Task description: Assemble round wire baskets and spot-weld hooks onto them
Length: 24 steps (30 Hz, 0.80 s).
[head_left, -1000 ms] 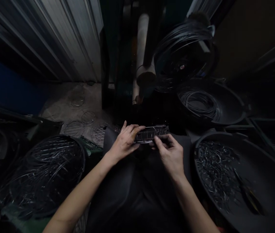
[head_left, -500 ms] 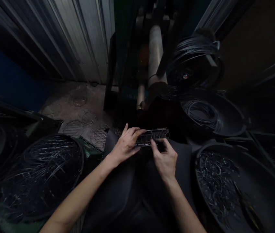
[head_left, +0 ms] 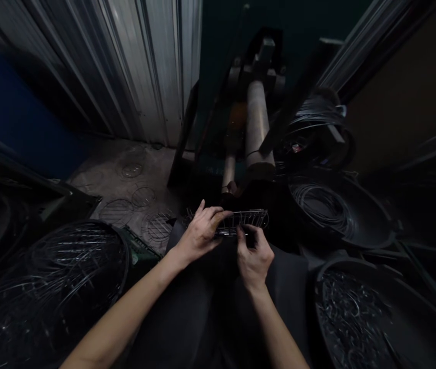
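A small wire basket or rack [head_left: 246, 219] of thin metal rods lies across my lap, below the machine. My left hand [head_left: 203, 228] grips its left part, thumb underneath and fingers over the top rod. At the near lower edge, my right hand [head_left: 255, 253] is closed in a pinch between thumb and bent forefinger. Whether a small piece sits in that pinch is too dark to make out. Dark cloth [head_left: 287, 287] covers my lap beneath both hands.
A machine with a metal cylinder [head_left: 258, 118] stands ahead. At left is a tub [head_left: 127, 256] of wire pieces; at right, a tub [head_left: 319, 292] of small bent wires. Coiled wire [head_left: 319, 207] lies in another tub behind. Round wire grids [head_left: 160, 225] lie on the floor.
The view has tilted upward, so the machine and tubs appear lower. My right hand has shifted slightly left along the basket's near edge. My left hand keeps its hold.
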{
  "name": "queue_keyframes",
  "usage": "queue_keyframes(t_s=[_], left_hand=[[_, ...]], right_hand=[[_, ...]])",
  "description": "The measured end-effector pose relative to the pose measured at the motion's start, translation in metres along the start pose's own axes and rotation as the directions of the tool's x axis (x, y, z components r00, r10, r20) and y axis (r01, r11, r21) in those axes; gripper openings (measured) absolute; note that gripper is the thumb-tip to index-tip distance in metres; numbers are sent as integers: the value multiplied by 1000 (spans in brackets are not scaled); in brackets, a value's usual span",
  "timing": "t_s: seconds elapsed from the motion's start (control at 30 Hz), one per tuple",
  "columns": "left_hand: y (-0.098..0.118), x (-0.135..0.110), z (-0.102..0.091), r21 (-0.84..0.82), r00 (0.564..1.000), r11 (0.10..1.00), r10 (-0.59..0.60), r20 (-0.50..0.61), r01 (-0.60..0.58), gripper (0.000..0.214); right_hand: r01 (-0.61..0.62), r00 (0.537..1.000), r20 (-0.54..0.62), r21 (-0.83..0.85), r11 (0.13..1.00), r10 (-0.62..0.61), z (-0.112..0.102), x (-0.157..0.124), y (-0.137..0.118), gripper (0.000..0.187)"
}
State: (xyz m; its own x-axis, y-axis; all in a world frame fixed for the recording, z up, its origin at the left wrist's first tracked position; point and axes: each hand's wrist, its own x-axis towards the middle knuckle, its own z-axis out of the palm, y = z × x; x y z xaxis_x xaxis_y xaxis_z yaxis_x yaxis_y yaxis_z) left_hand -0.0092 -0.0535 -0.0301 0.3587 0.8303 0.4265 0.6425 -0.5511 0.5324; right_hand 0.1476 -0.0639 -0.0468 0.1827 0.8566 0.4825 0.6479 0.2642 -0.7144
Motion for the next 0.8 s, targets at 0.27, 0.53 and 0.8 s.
queue_keyframes(t_s=[0.27, 0.53, 0.8], left_hand=[[-10, 10, -5, -14, 1000, 1000, -2, 8, 2, 58], [-23, 14, -2, 14, 999, 1000, 24, -35, -24, 55], [-27, 20, -2, 50, 999, 998, 42, -35, -40, 54]], right_hand=[[95, 995, -5, -16, 995, -95, 8, 13, 4, 21], [145, 989, -2, 14, 989, -145, 17, 21, 4, 19], [202, 979, -28, -20, 979, -203, 22, 24, 8, 15]])
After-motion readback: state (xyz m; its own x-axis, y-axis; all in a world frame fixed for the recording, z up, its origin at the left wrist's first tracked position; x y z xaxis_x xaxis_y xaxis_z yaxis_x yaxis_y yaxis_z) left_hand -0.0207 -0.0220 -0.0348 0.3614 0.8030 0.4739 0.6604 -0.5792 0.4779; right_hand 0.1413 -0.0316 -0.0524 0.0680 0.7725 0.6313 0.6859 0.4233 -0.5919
